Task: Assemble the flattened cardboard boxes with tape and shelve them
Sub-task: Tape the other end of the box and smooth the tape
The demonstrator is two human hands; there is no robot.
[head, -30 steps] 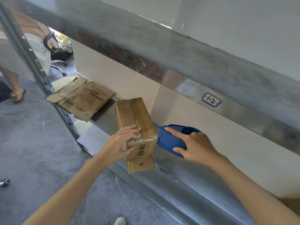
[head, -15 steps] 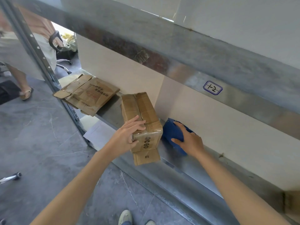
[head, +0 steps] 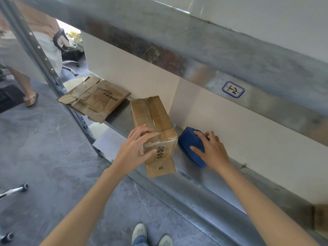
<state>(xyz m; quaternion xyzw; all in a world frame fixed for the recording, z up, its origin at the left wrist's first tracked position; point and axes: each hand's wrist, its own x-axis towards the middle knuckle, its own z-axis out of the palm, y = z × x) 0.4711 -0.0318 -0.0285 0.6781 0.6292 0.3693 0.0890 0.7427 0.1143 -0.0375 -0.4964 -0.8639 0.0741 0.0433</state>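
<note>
A small taped cardboard box (head: 150, 116) lies on the metal shelf (head: 204, 176), its near end and one loose flap hanging over the front edge. My left hand (head: 134, 150) grips that near end, fingers on top and thumb on the end face. Just right of the box a blue tape dispenser (head: 188, 141) rests on the shelf by the wall. My right hand (head: 213, 151) holds it from the right, fingers draped over it. A stack of flattened cardboard boxes (head: 95, 98) lies at the shelf's left end.
The upper shelf beam (head: 177, 41), labelled 1-2, runs overhead. A rack upright (head: 44, 59) stands at the left, and a person (head: 30, 50) stands behind it. Chair legs (head: 14, 190) are on the grey floor. Another cardboard edge (head: 321, 221) shows at far right.
My right hand has brought the blue tape dispenser down onto the shelf near the wall. My left hand has stayed on the box's near end.
</note>
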